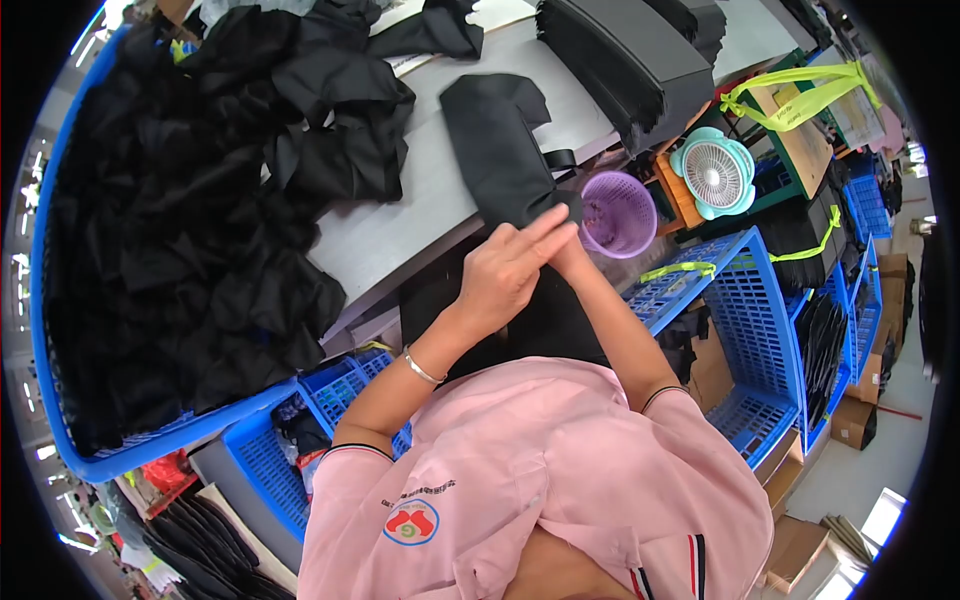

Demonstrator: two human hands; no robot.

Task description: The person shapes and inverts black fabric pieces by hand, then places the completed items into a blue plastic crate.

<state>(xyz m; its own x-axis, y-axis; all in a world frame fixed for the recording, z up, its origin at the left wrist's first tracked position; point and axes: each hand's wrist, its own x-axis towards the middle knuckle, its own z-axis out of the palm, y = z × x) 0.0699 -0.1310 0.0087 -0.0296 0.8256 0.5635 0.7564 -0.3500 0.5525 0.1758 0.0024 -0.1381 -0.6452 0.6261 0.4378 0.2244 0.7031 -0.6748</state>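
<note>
A folded black fabric piece (490, 140) lies over the edge of the grey worktable, its near corner bunched at my fingers. My left hand (508, 268) is at that corner, index and middle fingers stretched across my right hand and the other fingers curled in. My right hand (570, 252) meets it from the other side, closed at the same corner. Most of its fingers are hidden behind the left ones and the cloth. A short black strap (560, 158) sticks out from the piece's right side.
A large blue crate (50, 330) heaped with black cloth (180, 220) stands left of the grey worktable (385, 235). Stacked black pieces (630, 60) lie at the back right. A purple basket (625, 215), teal fan (713, 172) and blue crate (745, 320) are on the right.
</note>
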